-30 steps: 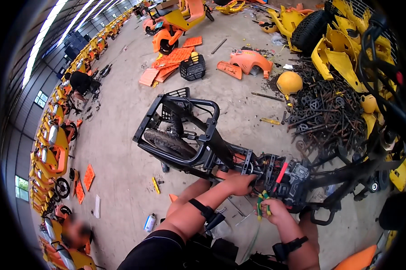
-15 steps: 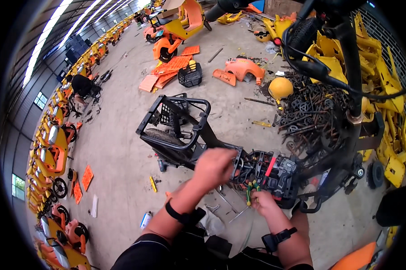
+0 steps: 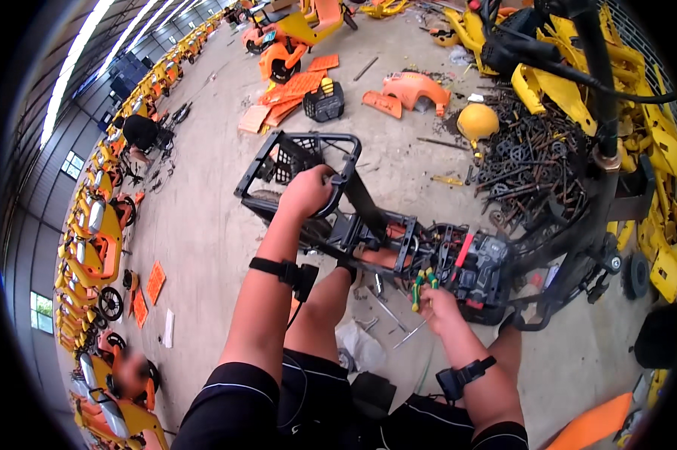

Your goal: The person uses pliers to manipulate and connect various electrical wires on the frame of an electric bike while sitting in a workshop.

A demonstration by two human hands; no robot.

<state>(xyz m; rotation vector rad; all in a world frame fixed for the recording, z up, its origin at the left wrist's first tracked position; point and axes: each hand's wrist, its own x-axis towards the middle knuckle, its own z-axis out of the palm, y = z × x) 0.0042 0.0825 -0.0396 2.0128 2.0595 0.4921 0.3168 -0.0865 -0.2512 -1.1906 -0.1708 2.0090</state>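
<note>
My left hand (image 3: 308, 191) is closed on the upper tube of a black scooter frame (image 3: 370, 196), near its rear rack. My right hand (image 3: 437, 304) holds green-and-yellow pliers (image 3: 418, 291) just in front of the exposed wiring and electronics (image 3: 439, 251) in the frame's middle. A red-and-black part (image 3: 479, 274) sits beside them. The frame's black upright and handlebar (image 3: 607, 124) rise at the right. Some metal tools (image 3: 391, 322) lie on the floor below my right hand, near a white plastic bag (image 3: 357, 345).
A pile of dark metal parts (image 3: 526, 169) and yellow body panels (image 3: 661, 195) is at the right. Orange panels and a black basket (image 3: 323, 106) lie ahead beside an upright scooter (image 3: 308, 34). Rows of scooters (image 3: 94, 247) line the left, where a co-worker (image 3: 142, 135) crouches.
My left hand has moved up and away from me, from the frame's middle to its upper tube. The frame appears higher in the picture. The pliers remain in my right hand.
</note>
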